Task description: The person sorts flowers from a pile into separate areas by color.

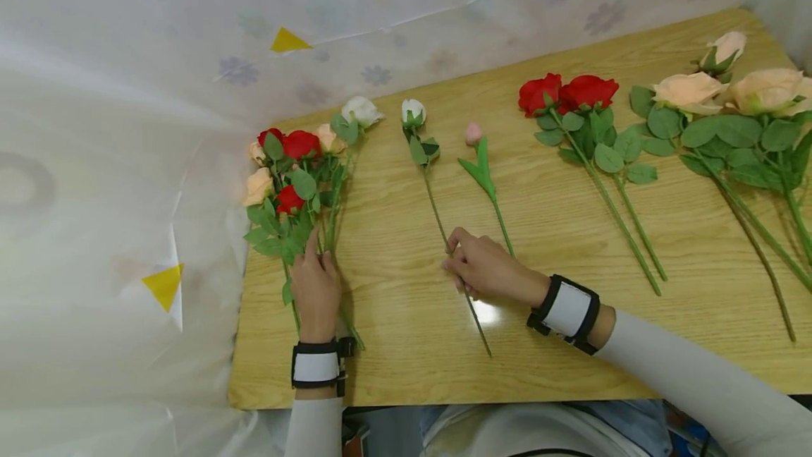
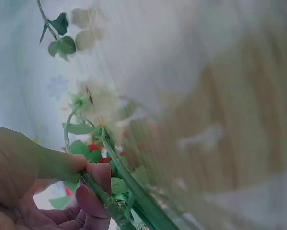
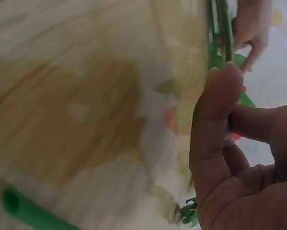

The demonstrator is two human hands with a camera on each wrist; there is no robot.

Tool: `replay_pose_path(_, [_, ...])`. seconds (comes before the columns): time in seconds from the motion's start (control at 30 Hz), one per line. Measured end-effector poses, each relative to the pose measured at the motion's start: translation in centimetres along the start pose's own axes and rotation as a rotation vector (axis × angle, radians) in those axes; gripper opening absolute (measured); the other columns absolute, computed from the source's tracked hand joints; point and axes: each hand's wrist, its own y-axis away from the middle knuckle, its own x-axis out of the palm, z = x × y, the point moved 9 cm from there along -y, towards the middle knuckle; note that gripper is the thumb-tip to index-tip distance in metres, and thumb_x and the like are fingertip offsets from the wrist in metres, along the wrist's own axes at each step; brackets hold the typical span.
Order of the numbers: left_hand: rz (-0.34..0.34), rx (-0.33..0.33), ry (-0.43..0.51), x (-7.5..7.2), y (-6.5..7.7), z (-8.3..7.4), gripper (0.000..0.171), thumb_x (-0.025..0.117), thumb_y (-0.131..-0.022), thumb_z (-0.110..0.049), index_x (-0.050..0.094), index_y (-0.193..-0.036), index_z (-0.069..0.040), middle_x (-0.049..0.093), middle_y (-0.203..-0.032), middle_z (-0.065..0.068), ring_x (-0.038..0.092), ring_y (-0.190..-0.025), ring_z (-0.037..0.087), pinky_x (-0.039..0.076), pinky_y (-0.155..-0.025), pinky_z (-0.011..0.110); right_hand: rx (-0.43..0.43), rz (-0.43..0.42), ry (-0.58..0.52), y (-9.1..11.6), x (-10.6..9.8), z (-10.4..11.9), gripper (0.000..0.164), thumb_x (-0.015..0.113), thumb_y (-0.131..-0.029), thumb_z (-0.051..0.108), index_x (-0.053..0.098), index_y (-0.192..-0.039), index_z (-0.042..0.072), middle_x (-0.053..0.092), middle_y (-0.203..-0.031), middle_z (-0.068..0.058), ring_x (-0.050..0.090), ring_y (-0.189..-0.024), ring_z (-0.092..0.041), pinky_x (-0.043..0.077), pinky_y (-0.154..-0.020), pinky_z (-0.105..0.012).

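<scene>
My left hand [image 1: 316, 295] is over the stems of a mixed bunch of artificial roses on the left, with red roses [image 1: 301, 144], peach roses [image 1: 259, 187] and a white rose [image 1: 361, 111]. In the left wrist view, its thumb and fingers pinch a green rose stem [image 2: 102, 194]. Near the middle of the table, my right hand [image 1: 488, 266] pinches the long thin stem of a single white rose [image 1: 414, 113], whose head points away from me. Just right of that stem lies a pink tulip [image 1: 474, 134], its stem partly hidden by the right hand.
Two red roses [image 1: 588, 92] with leafy stems lie right of the tulip on the wooden table [image 1: 406, 372]. Several peach roses [image 1: 688, 92] spread over the table's right end. A pale patterned sheet [image 1: 431, 34] hangs along the back and left edges.
</scene>
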Motion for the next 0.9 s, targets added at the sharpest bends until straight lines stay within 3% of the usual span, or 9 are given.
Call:
replay_pose_path(0.17, [0.026, 0.003, -0.005, 0.1, 0.1, -0.2, 0.038, 0.053, -0.101, -0.010, 0.054, -0.139, -0.007, 0.058, -0.095, 0.026, 0.057, -0.076, 0.038, 0.047, -0.055, 0.047, 0.039, 0.001, 0.070, -0.3, 0.3, -1.0, 0.027, 0.059, -0.099, 0.022, 0.053, -0.111, -0.001, 0.063, -0.061, -0.003, 0.058, -0.044, -0.016, 0.049, -0.045, -0.030])
replay_pose_path(0.23, [0.036, 0.003, 0.004, 0.2, 0.1, -0.2, 0.034, 0.053, -0.100, -0.009, 0.058, -0.134, -0.004, 0.059, -0.098, 0.027, 0.057, -0.080, 0.039, 0.048, -0.058, 0.047, 0.022, -0.076, 0.185, -0.1, -0.8, -1.1, 0.027, 0.061, -0.098, 0.028, 0.057, -0.106, 0.002, 0.060, -0.060, -0.002, 0.056, -0.045, -0.014, 0.047, -0.046, -0.030])
replay_pose_path(0.37, [0.041, 0.000, 0.028, 0.1, 0.0, -0.1, 0.030, 0.054, -0.100, -0.010, 0.062, -0.128, -0.001, 0.059, -0.100, 0.027, 0.058, -0.083, 0.040, 0.049, -0.061, 0.048, 0.048, -0.324, 0.512, 1.1, -4.8, -1.7, 0.031, 0.062, -0.097, 0.030, 0.050, -0.083, 0.004, 0.050, -0.056, -0.004, 0.049, -0.045, -0.017, 0.040, -0.039, -0.033])
replay_pose_path(0.47, [0.039, -0.018, 0.047, -0.1, 0.0, 0.0, 0.029, 0.053, -0.101, -0.011, 0.062, -0.127, -0.001, 0.057, -0.101, 0.025, 0.057, -0.081, 0.037, 0.049, -0.061, 0.046, 0.104, -0.399, 0.645, 2.1, -6.9, -2.7, 0.034, 0.058, -0.099, 0.023, 0.042, -0.076, 0.004, 0.044, -0.052, -0.007, 0.048, -0.041, -0.022, 0.036, -0.033, -0.035])
replay_pose_path(0.63, [0.034, -0.043, 0.079, -0.4, 0.0, 0.0, 0.029, 0.054, -0.101, -0.013, 0.062, -0.126, 0.000, 0.051, -0.106, 0.024, 0.054, -0.078, 0.033, 0.046, -0.059, 0.042, 0.168, -0.352, 0.640, 3.1, -8.2, -4.1, 0.027, 0.048, -0.102, 0.014, 0.045, -0.078, 0.001, 0.044, -0.052, -0.009, 0.048, -0.041, -0.024, 0.035, -0.031, -0.034])
replay_pose_path(0.73, [0.030, -0.051, 0.119, -0.6, 0.0, -0.1, 0.028, 0.054, -0.100, -0.013, 0.063, -0.124, 0.000, 0.050, -0.110, 0.024, 0.054, -0.078, 0.031, 0.045, -0.059, 0.040, 0.199, -0.339, 0.605, 3.6, -8.8, -4.5, 0.029, 0.047, -0.103, 0.018, 0.044, -0.079, 0.002, 0.044, -0.053, -0.009, 0.047, -0.042, -0.025, 0.034, -0.032, -0.033])
replay_pose_path(0.9, [-0.004, -0.065, 0.202, -1.2, 0.5, -0.3, 0.023, 0.058, -0.097, -0.007, 0.066, -0.116, 0.005, 0.046, -0.119, 0.026, 0.054, -0.095, 0.036, 0.049, -0.071, 0.044, 0.128, -0.343, 0.539, 3.3, -8.5, -2.2, 0.032, 0.051, -0.102, 0.030, 0.047, -0.084, 0.004, 0.041, -0.052, -0.003, 0.041, -0.041, -0.018, 0.031, -0.035, -0.029])
